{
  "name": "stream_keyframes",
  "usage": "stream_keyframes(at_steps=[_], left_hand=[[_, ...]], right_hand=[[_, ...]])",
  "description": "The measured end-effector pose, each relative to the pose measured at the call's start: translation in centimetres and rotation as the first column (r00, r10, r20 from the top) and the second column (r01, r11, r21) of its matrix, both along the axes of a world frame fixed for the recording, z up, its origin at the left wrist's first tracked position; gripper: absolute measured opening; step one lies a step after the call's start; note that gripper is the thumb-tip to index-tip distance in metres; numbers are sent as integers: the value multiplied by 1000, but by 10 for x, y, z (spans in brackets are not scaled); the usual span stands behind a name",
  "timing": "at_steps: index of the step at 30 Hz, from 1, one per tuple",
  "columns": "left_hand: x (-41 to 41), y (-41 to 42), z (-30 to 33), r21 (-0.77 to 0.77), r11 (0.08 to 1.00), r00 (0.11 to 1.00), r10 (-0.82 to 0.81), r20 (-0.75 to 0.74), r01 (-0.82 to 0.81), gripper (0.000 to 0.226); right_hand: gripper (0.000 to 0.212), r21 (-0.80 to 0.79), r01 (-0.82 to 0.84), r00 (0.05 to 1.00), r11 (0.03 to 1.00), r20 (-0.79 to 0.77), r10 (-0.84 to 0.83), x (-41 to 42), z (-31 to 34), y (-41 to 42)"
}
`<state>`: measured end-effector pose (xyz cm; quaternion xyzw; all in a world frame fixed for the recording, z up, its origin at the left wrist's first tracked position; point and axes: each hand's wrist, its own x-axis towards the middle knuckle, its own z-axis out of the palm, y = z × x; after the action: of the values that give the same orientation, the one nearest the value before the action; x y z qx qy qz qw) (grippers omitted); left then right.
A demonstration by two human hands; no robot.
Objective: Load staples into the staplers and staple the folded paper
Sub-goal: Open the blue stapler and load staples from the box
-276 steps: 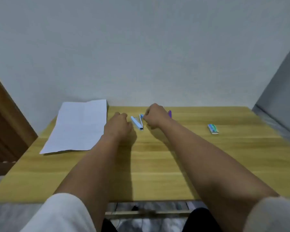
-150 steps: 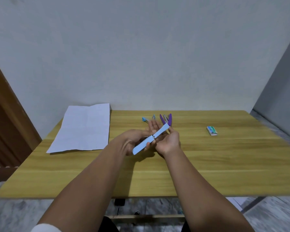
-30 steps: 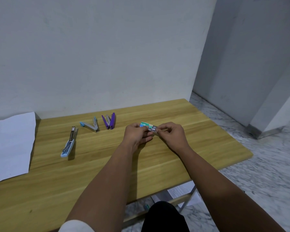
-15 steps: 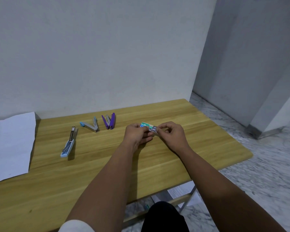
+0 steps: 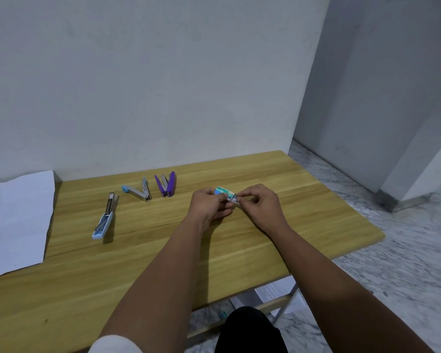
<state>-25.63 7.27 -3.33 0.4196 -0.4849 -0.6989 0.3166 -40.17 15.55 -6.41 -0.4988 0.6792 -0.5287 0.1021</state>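
Comparing this with a second ago, honestly not much has moved, which kinda tells its own story: both hands are still parked over the right half of the table [image 5: 316, 200], fiddling with the little green staple box [image 5: 223, 191]. The left hand [image 5: 208, 206] grips the box body with fingers curled round it, and the right hand [image 5: 261, 206] pinches at the open end, where something silvery pokes out. I'd guess that's the inner tray or a strip of staples, but it's too small to say for sure.

The bigger change is from a few seconds back, when the light blue stapler [image 5: 105, 216] was in both hands. Now it lies flat and flipped open on the left side of the table, untouched, just beside the white paper [image 5: 15, 217]. The other two, the grey-and-blue stapler [image 5: 139, 191] and the purple stapler [image 5: 167, 184], sit opened in a V shape near the wall.

So my read: the staplers are open and waiting, and the step now is getting a strip out of the box. Nothing's loaded yet as far as I can tell, and the paper isn't stapled.
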Motion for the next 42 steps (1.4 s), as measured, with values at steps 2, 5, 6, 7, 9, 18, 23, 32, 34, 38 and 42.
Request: stream_keyframes(at_steps=[2, 5, 6, 7, 9, 18, 23, 32, 34, 38, 42], left_hand=[[0, -1, 0, -3, 1000, 1000, 2, 3, -2, 7], [-1, -1, 0, 0, 1000, 1000, 9, 17, -9, 7], [-1, -1, 0, 0, 1000, 1000, 9, 20, -9, 7], [-2, 0, 1, 0, 1000, 1000, 9, 22, -9, 7], [-2, 1, 2, 3, 1000, 1000, 10, 24, -10, 7], [0, -1, 4, 42, 999, 1000, 9, 11, -9, 6], [-1, 0, 5, 44, 999, 1000, 16, 10, -16, 5], [-2, 0, 5, 61, 995, 997, 81, -6, -81, 22], [-3, 0, 4, 61, 994, 996, 86, -22, -85, 28], [-5, 2, 6, 45, 997, 998, 64, -8, -64, 32], [-4, 4, 9, 39, 999, 999, 35, 22, -36, 26]], right_hand=[[13, 27, 3, 1000, 1000, -29, -2, 1, 0, -1], [13, 56, -15, 997, 998, -77, 20, 1, -2, -1], [12, 58, -25, 997, 998, -77, 29, 0, -2, -1], [11, 57, -33, 997, 998, -70, 36, 0, -2, -1], [11, 55, -41, 998, 998, -51, 44, -2, -2, 0], [8, 42, -63, 996, 997, 68, 60, -4, 2, 1], [12, 17, -70, 988, 997, 140, 67, -4, 1, 4], [8, 170, 159, 915, 973, -395, -80, -29, -3, 14], [6, 203, 142, 882, 969, -470, -31, -36, -4, 21], [26, 106, 18, 925, 994, -378, 23, -30, 0, 26], [31, 48, -62, 978, 997, -195, 70, -11, 1, 17]])
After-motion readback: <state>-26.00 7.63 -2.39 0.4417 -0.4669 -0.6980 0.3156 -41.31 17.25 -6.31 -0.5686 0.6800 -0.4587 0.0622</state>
